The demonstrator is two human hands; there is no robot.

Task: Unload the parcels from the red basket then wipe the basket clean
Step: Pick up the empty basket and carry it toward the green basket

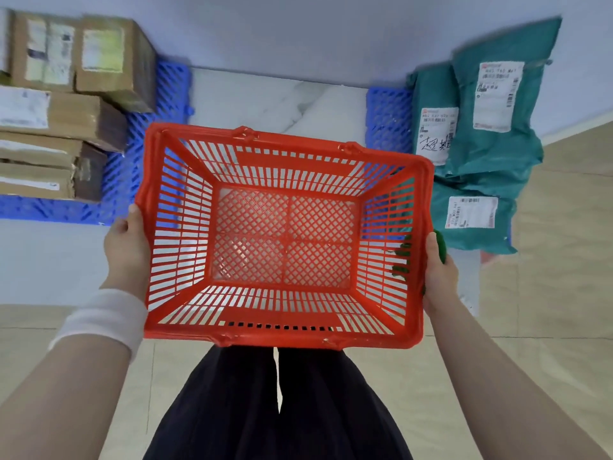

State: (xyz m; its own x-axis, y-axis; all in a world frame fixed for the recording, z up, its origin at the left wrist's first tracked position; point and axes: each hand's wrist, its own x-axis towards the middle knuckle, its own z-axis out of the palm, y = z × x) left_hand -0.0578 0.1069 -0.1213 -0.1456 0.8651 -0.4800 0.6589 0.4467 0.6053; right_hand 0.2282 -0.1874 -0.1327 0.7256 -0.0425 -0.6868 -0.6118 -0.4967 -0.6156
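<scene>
This looks like a parcel depot or pick-up point. Brown cardboard boxes [66, 104] with white shipping labels are stacked on a blue plastic pallet [132, 180] at the left, up to its near edge. Teal mailer bags [491, 151] bearing barcode labels [494, 94] lie piled over a second pallet [388, 117] at the right. Both pallets sit low by a plain pale wall [298, 28], with a beige tiled floor [564, 260] nearby.

left blue pallet [114, 190], cardboard boxes [66, 117]; right blue pallet [388, 121], teal parcels [494, 154]
</scene>
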